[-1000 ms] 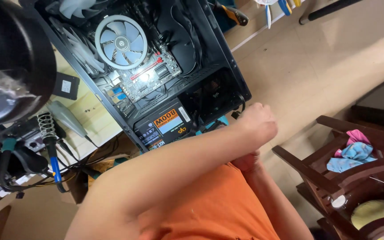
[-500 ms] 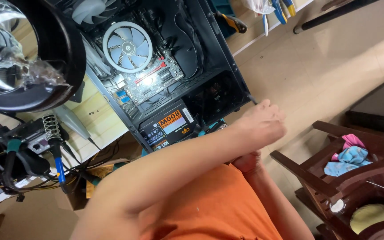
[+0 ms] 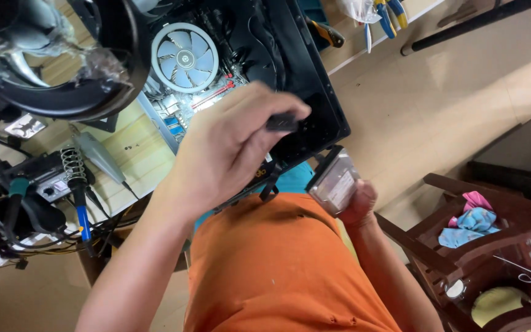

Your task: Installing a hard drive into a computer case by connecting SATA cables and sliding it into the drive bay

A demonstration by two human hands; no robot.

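Hard drive (image 3: 334,181), a rigid, fairly dense and shock-sensitive slab best taken by its edges, held beside the open computer case (image 3: 314,92) in the right hand (image 3: 356,206), while left hand (image 3: 232,144) fingers pinch a dark connector (image 3: 283,122).

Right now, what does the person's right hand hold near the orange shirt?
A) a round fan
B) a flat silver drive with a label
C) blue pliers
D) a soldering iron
B: the right hand grips a flat silver drive by its lower end, below the open computer case.
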